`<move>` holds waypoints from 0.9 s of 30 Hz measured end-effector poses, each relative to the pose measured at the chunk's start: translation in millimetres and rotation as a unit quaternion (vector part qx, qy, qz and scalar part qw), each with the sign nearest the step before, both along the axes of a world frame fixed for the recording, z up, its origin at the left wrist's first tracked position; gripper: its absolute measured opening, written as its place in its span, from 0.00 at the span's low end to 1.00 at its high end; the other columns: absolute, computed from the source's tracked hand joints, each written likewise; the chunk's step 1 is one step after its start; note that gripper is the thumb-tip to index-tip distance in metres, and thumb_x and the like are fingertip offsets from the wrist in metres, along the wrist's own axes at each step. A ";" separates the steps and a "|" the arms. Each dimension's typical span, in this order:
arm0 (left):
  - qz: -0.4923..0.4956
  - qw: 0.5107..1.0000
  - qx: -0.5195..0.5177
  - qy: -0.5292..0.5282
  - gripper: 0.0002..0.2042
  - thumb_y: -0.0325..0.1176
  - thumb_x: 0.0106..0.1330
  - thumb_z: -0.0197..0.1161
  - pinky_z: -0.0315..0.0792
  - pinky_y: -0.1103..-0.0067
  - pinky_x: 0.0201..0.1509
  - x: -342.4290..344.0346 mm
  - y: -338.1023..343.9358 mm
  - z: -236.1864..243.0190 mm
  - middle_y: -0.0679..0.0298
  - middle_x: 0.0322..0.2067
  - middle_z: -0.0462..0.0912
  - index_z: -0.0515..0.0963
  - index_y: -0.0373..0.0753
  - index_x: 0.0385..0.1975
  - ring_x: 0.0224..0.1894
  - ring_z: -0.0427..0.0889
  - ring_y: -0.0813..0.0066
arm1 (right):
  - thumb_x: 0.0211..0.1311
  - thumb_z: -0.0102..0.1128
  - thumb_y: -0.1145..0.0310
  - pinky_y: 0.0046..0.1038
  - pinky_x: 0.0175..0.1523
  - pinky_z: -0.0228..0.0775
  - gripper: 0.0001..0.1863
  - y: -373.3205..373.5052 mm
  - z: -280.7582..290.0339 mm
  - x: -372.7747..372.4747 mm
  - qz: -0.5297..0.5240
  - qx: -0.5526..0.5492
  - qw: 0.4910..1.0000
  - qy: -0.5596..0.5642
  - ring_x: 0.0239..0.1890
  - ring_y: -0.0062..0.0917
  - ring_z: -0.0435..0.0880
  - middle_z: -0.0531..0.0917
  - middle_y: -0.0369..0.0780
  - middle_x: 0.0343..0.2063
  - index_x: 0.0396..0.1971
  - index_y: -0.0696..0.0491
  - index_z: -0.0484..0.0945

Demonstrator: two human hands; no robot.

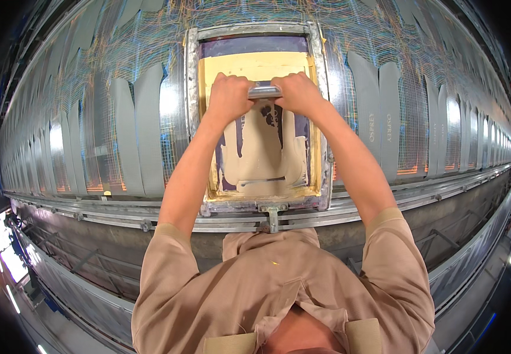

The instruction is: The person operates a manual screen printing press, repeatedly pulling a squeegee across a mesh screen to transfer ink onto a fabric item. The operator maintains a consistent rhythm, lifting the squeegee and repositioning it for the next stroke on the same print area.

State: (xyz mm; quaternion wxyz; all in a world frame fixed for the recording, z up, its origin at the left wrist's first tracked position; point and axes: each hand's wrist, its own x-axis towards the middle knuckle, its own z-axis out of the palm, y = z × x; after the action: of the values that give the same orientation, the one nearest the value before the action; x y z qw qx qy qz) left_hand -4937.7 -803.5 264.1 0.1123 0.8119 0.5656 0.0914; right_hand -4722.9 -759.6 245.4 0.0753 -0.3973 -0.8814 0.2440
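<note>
Here, a dim room holds a long table, where rows of grey pieces flank a metal frame, its purple screen smeared with beige paste. The left hand and right hand are clenched around a metal bar at the screen's upper middle; the step looks like spreading the paste, and the next move seems to call for level, even pressure.

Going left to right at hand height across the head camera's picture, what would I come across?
Grey strips → frame's left side → left hand → handle → right hand → frame's right side → more grey strips.
</note>
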 end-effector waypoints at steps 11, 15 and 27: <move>-0.003 0.996 0.011 -0.093 0.08 0.35 0.47 0.77 0.71 0.64 0.45 3.2 -34.6 -13.6 0.60 0.26 0.85 0.86 0.44 0.27 0.32 0.84 0.55 | 0.52 0.69 0.67 0.45 0.45 0.78 0.09 -34.3 3.0 5.9 -0.005 -0.023 1.000 -0.002 0.37 0.46 0.87 0.87 0.46 0.30 0.33 0.51 0.82; 0.004 0.999 -0.021 -0.036 0.09 0.34 0.47 0.76 0.70 0.64 0.46 20.5 -129.8 3.2 0.61 0.29 0.85 0.85 0.43 0.28 0.36 0.84 0.56 | 0.46 0.71 0.69 0.48 0.45 0.76 0.11 -127.8 2.6 20.8 0.008 -0.016 1.000 0.020 0.37 0.45 0.87 0.86 0.46 0.27 0.30 0.52 0.79; 0.037 0.997 -0.021 0.061 0.17 0.46 0.49 0.80 0.68 0.64 0.47 33.0 -191.4 19.5 0.64 0.34 0.84 0.85 0.43 0.31 0.42 0.81 0.60 | 0.60 0.72 0.61 0.42 0.63 0.68 0.24 -225.2 48.9 99.6 -0.142 0.087 0.937 0.307 0.56 0.40 0.81 0.86 0.41 0.50 0.57 0.51 0.81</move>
State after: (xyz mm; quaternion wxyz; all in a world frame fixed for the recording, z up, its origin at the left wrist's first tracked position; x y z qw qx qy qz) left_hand -4904.7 -994.9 283.6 0.0915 0.7918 0.6029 0.0342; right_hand -4623.3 -984.9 294.3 0.4107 -0.4162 -0.7673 0.2633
